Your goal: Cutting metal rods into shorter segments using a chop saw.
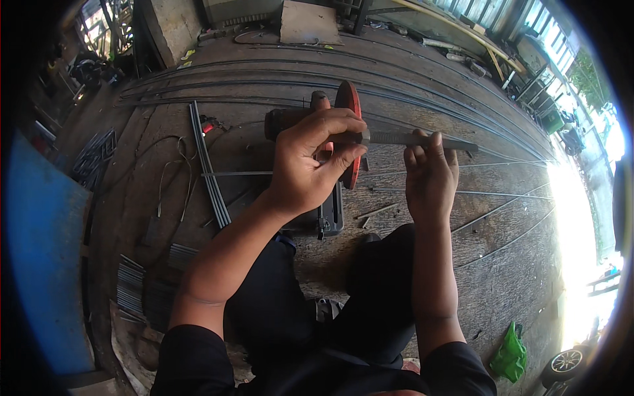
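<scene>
Between my hands lies a long dark bolt (389, 138), threaded near its left end and held nearly level. My left hand (300, 162) pinches the hex nut or head (364, 136) at that end with thumb and fingers. My right hand (432, 181) has its fingers closed round the plain shaft, whose tip sticks out to the right. Just behind and below my left hand stands a cut-off saw (333, 218) with a red disc (349, 99). The hand and wrist cover part of the saw.
Long thin steel rods (238, 82) stretch across the floor beyond the saw. Bundled bars (210, 171) and a stack of short rods (130, 287) lie to the left. A blue panel (43, 257) fills the left edge. A green bag (508, 353) sits at lower right.
</scene>
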Tool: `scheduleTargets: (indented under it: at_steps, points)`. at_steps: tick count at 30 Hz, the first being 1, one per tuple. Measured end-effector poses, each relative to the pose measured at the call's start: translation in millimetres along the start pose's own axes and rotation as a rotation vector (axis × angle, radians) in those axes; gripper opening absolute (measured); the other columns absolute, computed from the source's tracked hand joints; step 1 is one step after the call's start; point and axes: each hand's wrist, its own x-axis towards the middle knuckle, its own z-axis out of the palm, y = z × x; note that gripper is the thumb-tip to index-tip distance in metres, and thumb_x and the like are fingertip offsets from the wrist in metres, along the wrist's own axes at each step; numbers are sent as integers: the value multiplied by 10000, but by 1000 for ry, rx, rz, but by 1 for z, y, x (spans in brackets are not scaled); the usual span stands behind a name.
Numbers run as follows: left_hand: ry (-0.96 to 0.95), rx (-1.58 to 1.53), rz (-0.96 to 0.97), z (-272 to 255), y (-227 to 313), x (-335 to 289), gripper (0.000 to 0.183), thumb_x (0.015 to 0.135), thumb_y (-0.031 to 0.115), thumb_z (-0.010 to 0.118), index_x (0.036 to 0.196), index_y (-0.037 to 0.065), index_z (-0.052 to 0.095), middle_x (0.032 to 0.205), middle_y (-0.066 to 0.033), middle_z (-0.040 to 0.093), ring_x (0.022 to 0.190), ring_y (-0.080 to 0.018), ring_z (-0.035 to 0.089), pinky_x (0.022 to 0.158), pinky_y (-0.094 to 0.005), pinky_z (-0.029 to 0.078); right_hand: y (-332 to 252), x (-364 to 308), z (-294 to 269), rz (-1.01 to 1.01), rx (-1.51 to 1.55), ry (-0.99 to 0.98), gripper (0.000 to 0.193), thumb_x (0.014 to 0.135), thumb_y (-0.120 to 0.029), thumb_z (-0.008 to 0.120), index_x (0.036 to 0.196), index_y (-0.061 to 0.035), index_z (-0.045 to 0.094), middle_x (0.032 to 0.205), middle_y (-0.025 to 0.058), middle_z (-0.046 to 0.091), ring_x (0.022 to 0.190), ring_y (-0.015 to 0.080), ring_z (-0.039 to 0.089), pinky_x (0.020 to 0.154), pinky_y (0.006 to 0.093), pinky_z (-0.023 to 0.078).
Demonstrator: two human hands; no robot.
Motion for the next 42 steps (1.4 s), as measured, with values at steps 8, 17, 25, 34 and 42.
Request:
scheduleTargets:
  at_steps: [8, 17, 25, 34, 42]
  points:
    - [119, -168, -242, 7, 3, 2, 174, 908, 57, 596, 1034, -63, 591, 1016, -104, 614, 822, -145, 645, 726, -257, 549, 2, 3, -7, 5, 258, -323, 206, 925, -6, 518, 1105, -105, 516, 1092, 131, 636, 1175, 301, 545, 997, 410, 470]
    - [66, -174, -666, -6, -1, 2, 334, 964, 292, 541, 876, -19, 627, 693, -40, 604, 614, -113, 613, 563, -237, 509, 1, 2, -6, -90, 159, -506, 185, 933, 6, 493, 1089, -92, 502, 1142, 135, 588, 1211, 327, 511, 1012, 433, 464]
    - [117, -393, -707, -4, -4, 5, 291, 954, 268, 564, 934, -17, 618, 742, -43, 610, 655, -112, 615, 587, -243, 513, 4, 1, -6, -165, 63, -442, 163, 930, 9, 502, 1066, -80, 502, 1145, 123, 571, 1208, 324, 511, 1019, 431, 457]
    - [-27, -631, -864, -24, -20, 0, 298, 965, 282, 520, 904, 9, 622, 708, -38, 604, 610, -127, 616, 594, -261, 533, -7, 5, -10, -211, 70, -620, 176, 923, 31, 489, 1054, -88, 497, 1112, 123, 579, 1222, 336, 500, 1030, 457, 442]
    - [215, -581, -780, -23, -19, 4, 160, 911, 202, 621, 888, 43, 624, 873, -94, 693, 748, -155, 689, 596, -248, 535, -11, 3, -15, -230, -535, -535, 212, 939, -191, 464, 1057, -19, 505, 845, 78, 538, 832, 201, 568, 801, 345, 463]
